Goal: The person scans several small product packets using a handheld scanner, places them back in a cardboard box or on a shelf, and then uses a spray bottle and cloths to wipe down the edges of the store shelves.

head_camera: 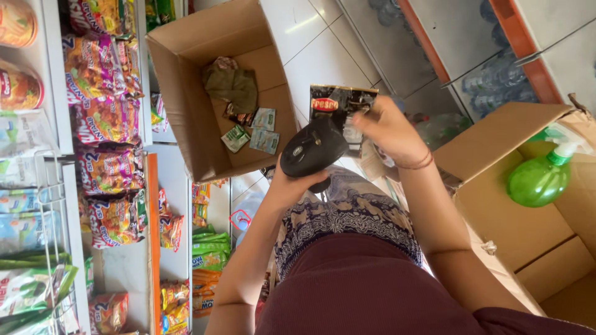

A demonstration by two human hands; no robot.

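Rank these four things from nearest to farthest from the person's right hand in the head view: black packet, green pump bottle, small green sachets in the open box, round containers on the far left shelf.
From the right hand:
1. Black packet, held in its fingers.
2. Small green sachets, to the left, inside the open box.
3. Green pump bottle, to the right, in the other box; the gap to the sachets is not large.
4. Round containers, far left shelf.

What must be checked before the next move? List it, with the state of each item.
1. Left hand grips the black handheld scanner-like device: ok.
2. Right hand holds the dark glossy packet with a red label: ok.
3. Device close against the packet: ok.
4. Device's window facing the packet's code: cannot tell.
5. Open brown cardboard box ahead has free floor space beside the small green sachets: ok.
6. Green pump bottle in the right-hand carton is away from both hands: ok.
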